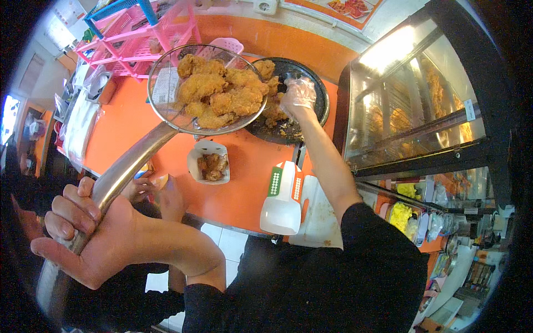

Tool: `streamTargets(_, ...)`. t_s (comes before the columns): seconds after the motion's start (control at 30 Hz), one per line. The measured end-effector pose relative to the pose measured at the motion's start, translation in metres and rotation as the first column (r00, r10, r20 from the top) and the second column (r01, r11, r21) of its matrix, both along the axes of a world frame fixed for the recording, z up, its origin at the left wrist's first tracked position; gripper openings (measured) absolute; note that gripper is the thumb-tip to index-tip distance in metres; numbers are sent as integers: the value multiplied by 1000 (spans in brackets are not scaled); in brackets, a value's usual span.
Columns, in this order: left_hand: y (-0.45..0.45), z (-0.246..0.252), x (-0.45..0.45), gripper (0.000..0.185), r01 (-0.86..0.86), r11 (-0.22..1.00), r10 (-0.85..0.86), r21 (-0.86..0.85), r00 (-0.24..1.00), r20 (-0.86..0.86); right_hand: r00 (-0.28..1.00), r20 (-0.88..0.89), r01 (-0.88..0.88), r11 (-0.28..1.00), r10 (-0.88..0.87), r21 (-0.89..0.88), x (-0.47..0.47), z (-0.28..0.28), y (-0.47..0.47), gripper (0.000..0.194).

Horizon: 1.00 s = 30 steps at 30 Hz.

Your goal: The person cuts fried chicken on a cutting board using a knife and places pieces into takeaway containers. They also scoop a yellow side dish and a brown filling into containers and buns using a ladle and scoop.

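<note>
My left hand is closed around the metal handle of a large wire skimmer. Several pieces of breaded fried chicken lie in its round basket, which overlaps the left side of a black round pan. My right hand, in a clear plastic glove, reaches into that pan beside more fried chicken and crumbs. The gloved fingers are partly hidden, so I cannot tell whether they hold a piece. Nearer to me on the orange counter stands an open paper box with browned food pieces inside.
A glass-fronted display cabinet with fried food stands at right. Near the counter's front edge are a white paper container and a cutting board. Pink plastic racks stand at upper left. A co-worker's hands are at left.
</note>
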State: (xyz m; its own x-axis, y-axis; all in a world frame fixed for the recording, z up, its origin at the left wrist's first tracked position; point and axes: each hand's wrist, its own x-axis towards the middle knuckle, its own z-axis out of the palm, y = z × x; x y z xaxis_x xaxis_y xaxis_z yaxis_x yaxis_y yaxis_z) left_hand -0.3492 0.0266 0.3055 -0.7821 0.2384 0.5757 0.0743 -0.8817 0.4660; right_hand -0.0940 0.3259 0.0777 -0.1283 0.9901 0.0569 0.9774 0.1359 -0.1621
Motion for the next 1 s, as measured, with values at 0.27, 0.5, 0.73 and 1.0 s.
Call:
streamTargets(0.27,-1,3,-4,48,-110,994,110,-12,994,-27,993,-54,-112,974,103,-196,-33,-11,-30,72)
streamTargets(0.5,53,-11,26,49,-239,968,237,-76,971,-32,966,-259,-55,966,-13,-253,20,-83,23,63)
streamTargets(0.73,76,-31,47,40,-35,999,35,10,997,67,547,-801,-119,924,-244,-362,80,-54,-134,64)
streamTargets(1.0,87,-58,76,47,-115,992,119,-54,991,61,794,-437,-550,805,422,-222,70,-19,-297,35)
